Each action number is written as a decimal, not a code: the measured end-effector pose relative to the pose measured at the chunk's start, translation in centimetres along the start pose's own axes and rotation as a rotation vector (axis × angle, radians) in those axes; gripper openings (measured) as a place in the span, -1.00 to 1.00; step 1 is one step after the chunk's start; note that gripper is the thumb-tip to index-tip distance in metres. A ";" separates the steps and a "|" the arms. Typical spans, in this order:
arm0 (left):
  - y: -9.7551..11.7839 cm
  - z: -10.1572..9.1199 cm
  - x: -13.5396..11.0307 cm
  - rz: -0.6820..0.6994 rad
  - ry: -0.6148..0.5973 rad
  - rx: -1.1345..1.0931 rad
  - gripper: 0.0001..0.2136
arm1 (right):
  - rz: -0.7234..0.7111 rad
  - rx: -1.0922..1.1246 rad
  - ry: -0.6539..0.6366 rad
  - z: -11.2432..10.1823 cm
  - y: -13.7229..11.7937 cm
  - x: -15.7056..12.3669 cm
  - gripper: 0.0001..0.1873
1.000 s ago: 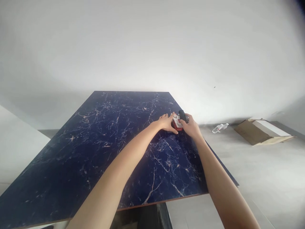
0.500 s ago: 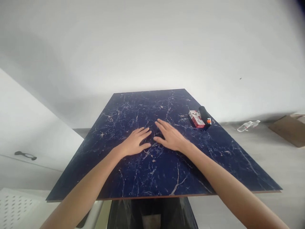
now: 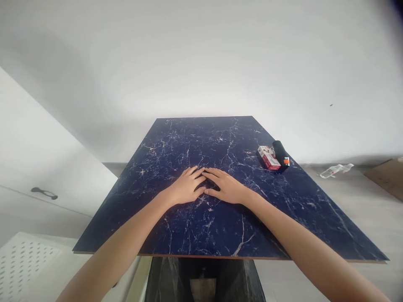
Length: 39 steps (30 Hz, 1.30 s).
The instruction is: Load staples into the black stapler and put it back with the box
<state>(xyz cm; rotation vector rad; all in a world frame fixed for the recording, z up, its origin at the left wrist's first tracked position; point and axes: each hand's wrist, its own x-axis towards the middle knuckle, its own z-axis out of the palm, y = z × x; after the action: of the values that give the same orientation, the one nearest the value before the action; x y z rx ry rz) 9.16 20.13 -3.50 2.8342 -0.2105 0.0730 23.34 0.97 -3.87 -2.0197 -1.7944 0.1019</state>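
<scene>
My left hand [image 3: 188, 186] lies palm down on a dark blue, marble-patterned tabletop [image 3: 201, 142], its fingers extended and thumb apart. Opposite it, my right hand [image 3: 225, 186] rests the same way, fingers stretched out. The fingertips and thumbs of both hands meet or nearly meet near the middle of the table. Neither hand holds anything. Beyond my right hand, toward the right edge, sit a small red and white box [image 3: 269, 158] and a black cylindrical object [image 3: 281, 154] with an orange mark, side by side.
A white wall stands behind the table. At left is a white cabinet front with a dark handle [image 3: 44, 193], above a white perforated piece [image 3: 25, 264]. On the floor at right lie a clear plastic bottle [image 3: 336, 170] and a cardboard box [image 3: 386, 177].
My right hand has come in toward my left, closing the gap between them so the fingertips now meet or almost meet. The whole view has shifted slightly.
</scene>
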 end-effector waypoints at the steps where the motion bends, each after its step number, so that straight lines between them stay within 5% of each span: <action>1: 0.0 0.0 0.0 -0.005 -0.008 0.002 -0.49 | -0.001 0.003 -0.002 0.0 0.0 0.0 -0.29; 25: 0.0 0.0 -0.1 -0.009 -0.007 0.004 -0.45 | 0.061 0.073 0.036 -0.5 0.1 -0.1 -0.29; 32: -0.4 0.3 0.0 -0.012 0.018 -0.031 -0.43 | 0.066 0.136 0.230 -0.9 1.0 0.0 -0.66; 39: 0.2 -0.1 -0.1 -0.007 0.018 -0.062 -0.48 | 0.066 0.161 0.242 -1.2 1.8 0.1 -0.76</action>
<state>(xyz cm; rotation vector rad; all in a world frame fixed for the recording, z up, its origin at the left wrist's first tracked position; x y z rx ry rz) 9.07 19.97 -3.37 2.7713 -0.1961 0.0890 25.45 0.56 -3.40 -1.8896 -1.5216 0.0191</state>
